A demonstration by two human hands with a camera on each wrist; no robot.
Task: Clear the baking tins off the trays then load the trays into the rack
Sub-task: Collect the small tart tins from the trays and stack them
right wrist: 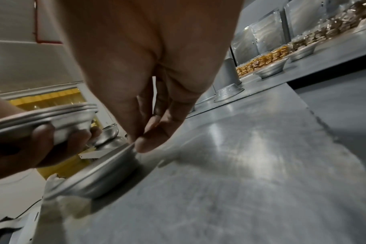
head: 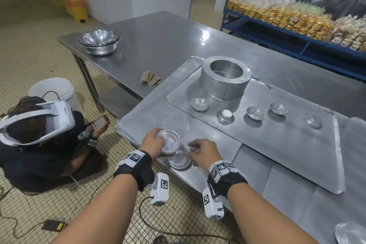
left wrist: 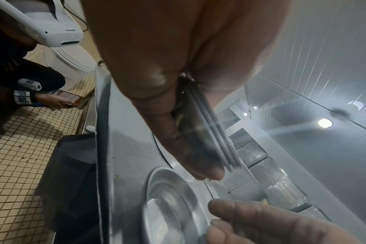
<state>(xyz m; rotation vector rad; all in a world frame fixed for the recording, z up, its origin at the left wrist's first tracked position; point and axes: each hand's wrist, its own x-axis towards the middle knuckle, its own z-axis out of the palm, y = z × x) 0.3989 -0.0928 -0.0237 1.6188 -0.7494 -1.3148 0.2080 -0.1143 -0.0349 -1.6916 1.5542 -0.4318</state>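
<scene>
My left hand (head: 162, 142) grips a small stack of round tins (head: 169, 140) just above the near corner of the lower tray (head: 134, 123). From the wrist its fingers (left wrist: 178, 145) curl under the stack (left wrist: 215, 132). My right hand (head: 193, 151) pinches the right rim of a single tin (head: 179, 159) lying on that tray; its fingertips (right wrist: 146, 143) meet the tin's rim (right wrist: 98, 178). An upper tray (head: 277, 154) lies across the lower one and carries a large ring tin (head: 225, 79) and several small tins (head: 255, 113).
A person with a headset (head: 39, 125) sits on the floor at the left, close to the table corner. Steel bowls (head: 99, 40) and a cloth (head: 150, 79) lie on the far table. More stacked tins (head: 350, 233) sit bottom right. A blue shelf (head: 297, 45) holds packed bread.
</scene>
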